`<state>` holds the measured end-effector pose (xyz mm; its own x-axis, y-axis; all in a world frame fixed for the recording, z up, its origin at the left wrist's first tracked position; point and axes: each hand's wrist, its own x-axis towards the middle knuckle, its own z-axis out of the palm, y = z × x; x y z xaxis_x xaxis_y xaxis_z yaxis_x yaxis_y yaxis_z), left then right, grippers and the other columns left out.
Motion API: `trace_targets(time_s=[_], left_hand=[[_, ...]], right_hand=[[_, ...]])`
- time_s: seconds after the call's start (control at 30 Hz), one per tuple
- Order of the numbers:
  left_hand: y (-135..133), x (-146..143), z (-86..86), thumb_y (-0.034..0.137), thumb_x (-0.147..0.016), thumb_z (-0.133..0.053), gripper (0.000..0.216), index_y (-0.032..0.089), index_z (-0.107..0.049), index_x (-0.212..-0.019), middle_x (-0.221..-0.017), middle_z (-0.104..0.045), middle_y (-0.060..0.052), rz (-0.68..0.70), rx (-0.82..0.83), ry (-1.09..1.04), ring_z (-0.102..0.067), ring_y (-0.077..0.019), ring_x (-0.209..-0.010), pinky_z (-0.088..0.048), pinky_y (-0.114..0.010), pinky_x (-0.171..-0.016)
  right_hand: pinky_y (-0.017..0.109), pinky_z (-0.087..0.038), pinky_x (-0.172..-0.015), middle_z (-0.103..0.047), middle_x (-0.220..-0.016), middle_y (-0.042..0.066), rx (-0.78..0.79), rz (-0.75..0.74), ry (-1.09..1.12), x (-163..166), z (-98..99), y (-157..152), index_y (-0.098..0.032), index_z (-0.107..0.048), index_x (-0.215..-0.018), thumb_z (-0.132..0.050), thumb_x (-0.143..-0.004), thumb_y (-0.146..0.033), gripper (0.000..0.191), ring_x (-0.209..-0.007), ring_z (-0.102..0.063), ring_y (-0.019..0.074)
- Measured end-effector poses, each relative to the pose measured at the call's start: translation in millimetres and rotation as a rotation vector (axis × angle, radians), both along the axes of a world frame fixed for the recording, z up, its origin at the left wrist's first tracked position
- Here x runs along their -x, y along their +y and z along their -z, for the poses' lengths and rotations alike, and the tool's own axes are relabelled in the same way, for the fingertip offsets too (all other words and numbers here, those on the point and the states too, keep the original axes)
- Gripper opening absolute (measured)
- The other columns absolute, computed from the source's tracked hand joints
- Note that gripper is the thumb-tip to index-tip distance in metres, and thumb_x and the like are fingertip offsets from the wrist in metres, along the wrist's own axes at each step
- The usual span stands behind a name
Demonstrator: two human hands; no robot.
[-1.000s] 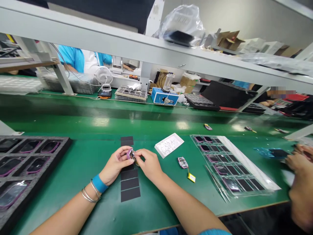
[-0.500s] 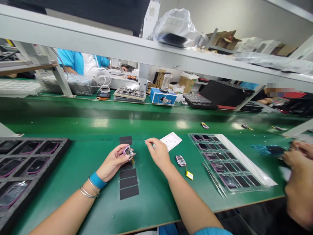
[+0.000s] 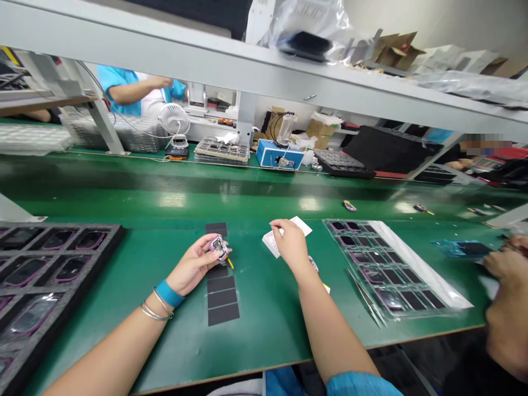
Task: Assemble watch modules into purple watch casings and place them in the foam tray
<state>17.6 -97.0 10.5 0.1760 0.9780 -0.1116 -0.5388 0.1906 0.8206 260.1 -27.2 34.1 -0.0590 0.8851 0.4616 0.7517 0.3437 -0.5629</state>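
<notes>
My left hand (image 3: 193, 265) grips a small smartwatch housing (image 3: 218, 247) with a purple rim, its inner parts facing up. A yellow piece (image 3: 230, 264) hangs from its lower side. Beneath it, a column of black rectangular sheets (image 3: 223, 300) lies on the green table. My right hand (image 3: 290, 246), thumb and fingers pinched together, hovers over or touches a shallow white tray (image 3: 304, 225) with tiny pieces in it; whatever is between the fingertips is too small to see. Behind my right wrist, another watch housing (image 3: 313, 263) is mostly hidden.
At left stands a grey foam tray (image 3: 117, 234) of purple-rimmed watches. To the right lie tweezers (image 3: 366, 300) and a clear plastic tray (image 3: 437, 313) holding watch parts. A co-worker's hands (image 3: 505, 258) are at the far right. A shelf beam (image 3: 231, 69) crosses above.
My right hand has moved right to the white tray and now covers much of the second watch housing. The left hand still holds its housing. The view has shifted slightly.
</notes>
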Motion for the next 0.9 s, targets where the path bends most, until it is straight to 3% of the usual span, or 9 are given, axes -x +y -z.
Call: trace_targets(time_s=[0.1, 0.2, 0.27, 0.33, 0.43, 0.53, 0.7, 0.8, 0.9], left_hand=[[0, 0, 0.3, 0.018, -0.064, -0.078, 0.043, 0.02, -0.06, -0.104, -0.102, -0.067, -0.005, 0.006, 0.002, -0.019, -0.065, -0.0224, -0.097, -0.052, -0.032, -0.085], [0, 0, 1.3, 0.018, -0.065, -0.077, 0.042, 0.02, -0.061, -0.104, -0.101, -0.066, -0.005, 0.016, 0.006, -0.022, -0.065, -0.0207, -0.094, -0.053, -0.029, -0.081], [1, 1, 1.6, 0.018, -0.066, -0.077, 0.041, 0.02, -0.06, -0.104, -0.101, -0.066, -0.004, 0.018, 0.004, -0.015, -0.065, -0.0184, -0.09, -0.054, -0.027, -0.077], [1, 2, 1.3, 0.018, -0.067, -0.076, 0.041, 0.021, -0.06, -0.105, -0.101, -0.066, -0.004, 0.015, -0.003, -0.015, -0.065, -0.0171, -0.088, -0.054, -0.026, -0.075], [2, 4, -0.2, 0.018, -0.067, -0.076, 0.043, 0.022, -0.058, -0.106, -0.101, -0.066, -0.004, 0.0, 0.0, -0.027, -0.065, -0.0188, -0.092, -0.054, -0.027, -0.077], [2, 5, -1.7, 0.018, -0.067, -0.076, 0.044, 0.023, -0.058, -0.107, -0.1, -0.066, -0.003, -0.02, 0.028, -0.034, -0.065, -0.02, -0.093, -0.054, -0.027, -0.077], [3, 6, -4.3, 0.015, -0.068, -0.074, 0.041, 0.021, -0.06, -0.106, -0.097, -0.067, -0.004, 0.073, 0.132, 0.031, -0.067, -0.0177, -0.086, -0.055, -0.025, -0.073], [1, 4, -5.5, 0.014, -0.068, -0.073, 0.039, 0.018, -0.059, -0.105, -0.095, -0.067, -0.007, 0.229, 0.193, 0.091, -0.068, -0.0204, -0.087, -0.055, -0.027, -0.074], [-3, 0, -6.1, 0.014, -0.068, -0.073, 0.036, 0.017, -0.059, -0.1, -0.092, -0.068, -0.007, 0.262, 0.191, 0.124, -0.068, -0.0212, -0.088, -0.055, -0.028, -0.074]], right_hand=[[0.039, -0.047, -0.089, -0.069, -0.093, 0.007, 0.191, -0.14, 0.287, 13, 5.0, -4, -0.019, -0.066, -0.088, -0.049, -0.079, -0.017, 0.018, -0.091, -0.063, 0.02], [0.037, -0.048, -0.091, -0.067, -0.107, 0.006, 0.592, -0.495, 0.658, 35, 12.7, -17, -0.021, -0.06, -0.106, -0.058, -0.071, -0.015, 0.035, -0.098, -0.063, 0.0174], [0.035, -0.048, -0.09, -0.065, -0.111, 0.006, 0.847, -0.648, 0.8, 51, 17.5, -28, -0.022, -0.057, -0.113, -0.066, -0.066, -0.015, 0.048, -0.099, -0.063, 0.0166], [0.032, -0.05, -0.086, -0.067, -0.1, 0.004, 1.02, -0.67, 0.858, 63, 21.0, -36, -0.02, -0.059, -0.107, -0.072, -0.063, -0.018, 0.046, -0.091, -0.065, 0.0152], [0.027, -0.052, -0.078, -0.065, -0.08, 0.0, 1.142, -0.629, 0.88, 67, 22.6, -40, -0.015, -0.063, -0.089, -0.08, -0.057, -0.024, 0.038, -0.075, -0.067, 0.0125], [0.026, -0.053, -0.07, -0.063, -0.07, -0.002, 1.122, -0.601, 0.914, 63, 20.0, -37, -0.015, -0.062, -0.081, -0.083, -0.054, -0.026, 0.036, -0.065, -0.065, 0.0114], [0.025, -0.051, -0.068, -0.066, -0.076, -0.001, 0.771, -0.539, 0.924, 57, 15.0, -33, -0.019, -0.064, -0.101, -0.077, -0.063, -0.029, 0.041, -0.065, -0.062, 0.0104], [0.03, -0.051, -0.075, -0.068, -0.081, 0.001, 0.585, -0.548, 0.787, 59, 15.6, -35, -0.02, -0.067, -0.096, -0.074, -0.068, -0.031, 0.03, -0.075, -0.063, 0.0144], [0.032, -0.049, -0.077, -0.068, -0.085, 0.002, 0.398, -0.528, 0.561, 62, 15.1, -41, -0.023, -0.069, -0.095, -0.066, -0.077, -0.028, 0.02, -0.078, -0.062, 0.0159]])
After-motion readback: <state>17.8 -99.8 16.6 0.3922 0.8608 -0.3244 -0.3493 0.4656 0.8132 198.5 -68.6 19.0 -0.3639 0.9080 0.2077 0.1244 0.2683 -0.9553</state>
